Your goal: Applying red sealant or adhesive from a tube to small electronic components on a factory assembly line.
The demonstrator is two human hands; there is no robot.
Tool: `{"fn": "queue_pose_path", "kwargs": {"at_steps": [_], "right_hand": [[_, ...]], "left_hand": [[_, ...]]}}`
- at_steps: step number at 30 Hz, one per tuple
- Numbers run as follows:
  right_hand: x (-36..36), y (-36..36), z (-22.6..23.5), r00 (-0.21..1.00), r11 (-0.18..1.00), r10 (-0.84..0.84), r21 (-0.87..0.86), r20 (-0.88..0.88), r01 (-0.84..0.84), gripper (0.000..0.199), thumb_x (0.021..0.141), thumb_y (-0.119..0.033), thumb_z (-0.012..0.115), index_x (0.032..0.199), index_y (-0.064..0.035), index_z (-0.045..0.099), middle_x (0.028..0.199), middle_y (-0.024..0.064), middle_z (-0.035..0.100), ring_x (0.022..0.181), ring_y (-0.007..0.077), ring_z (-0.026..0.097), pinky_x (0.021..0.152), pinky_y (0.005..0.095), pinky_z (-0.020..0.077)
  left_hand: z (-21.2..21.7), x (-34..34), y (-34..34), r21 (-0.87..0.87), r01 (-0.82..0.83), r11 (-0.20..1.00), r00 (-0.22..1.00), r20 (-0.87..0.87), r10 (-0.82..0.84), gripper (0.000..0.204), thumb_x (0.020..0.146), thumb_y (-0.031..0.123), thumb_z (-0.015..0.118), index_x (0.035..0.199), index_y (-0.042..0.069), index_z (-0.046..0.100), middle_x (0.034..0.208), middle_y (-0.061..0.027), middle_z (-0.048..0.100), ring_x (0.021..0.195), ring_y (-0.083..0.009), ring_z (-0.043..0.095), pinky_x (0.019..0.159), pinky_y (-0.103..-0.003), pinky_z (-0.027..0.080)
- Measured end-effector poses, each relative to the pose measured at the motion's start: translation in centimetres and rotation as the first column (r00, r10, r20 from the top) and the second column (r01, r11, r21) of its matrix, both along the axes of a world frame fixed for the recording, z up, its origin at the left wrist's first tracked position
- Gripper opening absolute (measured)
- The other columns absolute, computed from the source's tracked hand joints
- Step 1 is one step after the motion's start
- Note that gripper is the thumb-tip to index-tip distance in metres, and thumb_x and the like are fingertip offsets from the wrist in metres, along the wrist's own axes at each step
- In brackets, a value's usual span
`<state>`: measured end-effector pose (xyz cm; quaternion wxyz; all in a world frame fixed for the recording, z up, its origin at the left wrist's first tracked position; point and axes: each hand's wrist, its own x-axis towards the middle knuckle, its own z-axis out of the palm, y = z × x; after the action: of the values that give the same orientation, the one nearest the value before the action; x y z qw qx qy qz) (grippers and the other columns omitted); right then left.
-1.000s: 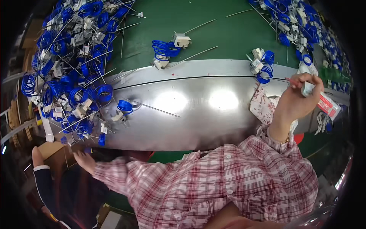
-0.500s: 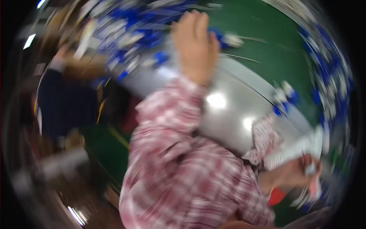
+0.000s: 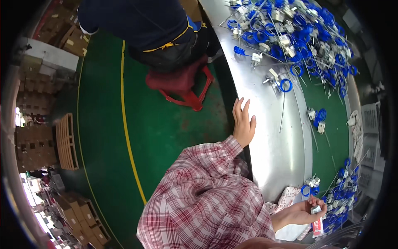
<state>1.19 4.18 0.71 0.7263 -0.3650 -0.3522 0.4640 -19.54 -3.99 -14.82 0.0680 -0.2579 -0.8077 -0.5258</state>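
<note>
My left hand (image 3: 243, 123) is at the left edge of the metal worktable (image 3: 275, 155), fingers stretched out and slightly apart, holding nothing. My right hand (image 3: 304, 212) is closed by the table's lower right part, its fingertips pinching a small pale grey piece (image 3: 316, 209). Just below the fingers shows a red-and-white strip or packet (image 3: 318, 227); whether it joins the pale piece I cannot tell. Close to this hand lie coiled blue cables with white connectors (image 3: 311, 186). A patterned cloth (image 3: 287, 196) is beside the right wrist.
A big heap of blue coiled cables (image 3: 304, 47) covers the table's far end; another pile (image 3: 342, 197) is at right. A green strip (image 3: 323, 153) runs along the table. Beyond my left hand, a person in dark clothes (image 3: 141, 25) is by a red chair (image 3: 184, 85). Cartons (image 3: 35, 141) and a pallet (image 3: 67, 141) stand left.
The view has swung round and sharpened from a blur. My left hand, earlier reaching out by the cable heap, is now by the table's left edge. The right hand stays closed at lower right.
</note>
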Motion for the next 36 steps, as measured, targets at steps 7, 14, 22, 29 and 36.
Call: {"fn": "queue_pose_path", "kwargs": {"at_steps": [7, 14, 22, 29, 36], "right_hand": [[-2.8, 0.0, -0.6, 0.953, 0.948, 0.302, 0.092, 0.026, -0.303, 0.024, 0.079, -0.023, 0.057, 0.085, -0.0013, 0.050, 0.072, 0.0059, 0.048, 0.061, 0.0132, 0.045, 0.058, 0.0232, 0.0398], [-6.0, -3.0, -1.5, 0.744, 0.746, 0.657, -0.035, -0.123, -0.665, 0.030, 0.079, -0.021, 0.057, 0.098, 0.0010, 0.049, 0.089, 0.0114, 0.052, 0.073, 0.0156, 0.050, 0.063, 0.0245, 0.0406], [-6.0, -6.3, -7.5, 0.575, 0.899, 0.008, 0.246, 0.818, -0.362, 0.026, 0.084, -0.015, 0.050, 0.105, 0.0015, 0.046, 0.101, 0.0133, 0.049, 0.082, 0.0188, 0.057, 0.064, 0.0247, 0.0474], [-6.1, -4.4, -10.3, 0.009, 0.956, -0.242, 0.241, 0.970, -0.169, 0.017, 0.080, -0.004, 0.050, 0.097, -0.0026, 0.051, 0.112, 0.0150, 0.038, 0.098, 0.0262, 0.045, 0.084, 0.0342, 0.0387], [-3.1, -8.0, -14.3, 0.539, 0.973, -0.019, -0.109, 0.842, 0.205, 0.019, 0.078, -0.006, 0.048, 0.096, -0.0079, 0.054, 0.118, 0.0138, 0.035, 0.107, 0.0254, 0.039, 0.091, 0.0308, 0.0319]], "left_hand": [[-0.1, 0.0, 0.2, 0.121, -0.004, 0.993, 0.995, 0.102, -0.009, 0.048, 0.077, -0.005, 0.037, 0.124, 0.000, 0.028, 0.129, -0.0214, 0.017, 0.121, -0.0397, 0.015, 0.097, -0.044, 0.022], [-1.3, -0.5, -0.7, 0.322, -0.046, 0.946, 0.993, 0.118, 0.008, 0.055, 0.071, -0.011, 0.040, 0.124, -0.001, 0.028, 0.128, -0.0228, 0.016, 0.121, -0.0404, 0.014, 0.099, -0.043, 0.022], [-0.9, -1.4, -1.3, 0.340, 0.001, 0.941, 0.988, 0.146, -0.053, 0.054, 0.072, -0.008, 0.040, 0.124, -0.004, 0.026, 0.128, -0.0252, 0.013, 0.122, -0.0431, 0.010, 0.098, -0.046, 0.020], [-1.2, -5.4, -6.5, 0.027, 0.517, 0.855, 0.852, 0.080, -0.518, 0.053, 0.079, 0.007, 0.047, 0.123, -0.007, 0.021, 0.126, -0.0274, 0.016, 0.115, -0.0442, 0.024, 0.094, -0.044, 0.028], [4.2, -8.6, -15.9, -0.174, 0.820, 0.546, 0.564, 0.410, -0.717, 0.044, 0.080, 0.005, 0.043, 0.121, -0.003, 0.029, 0.120, -0.0250, 0.026, 0.107, -0.0384, 0.036, 0.089, -0.039, 0.034]]}}
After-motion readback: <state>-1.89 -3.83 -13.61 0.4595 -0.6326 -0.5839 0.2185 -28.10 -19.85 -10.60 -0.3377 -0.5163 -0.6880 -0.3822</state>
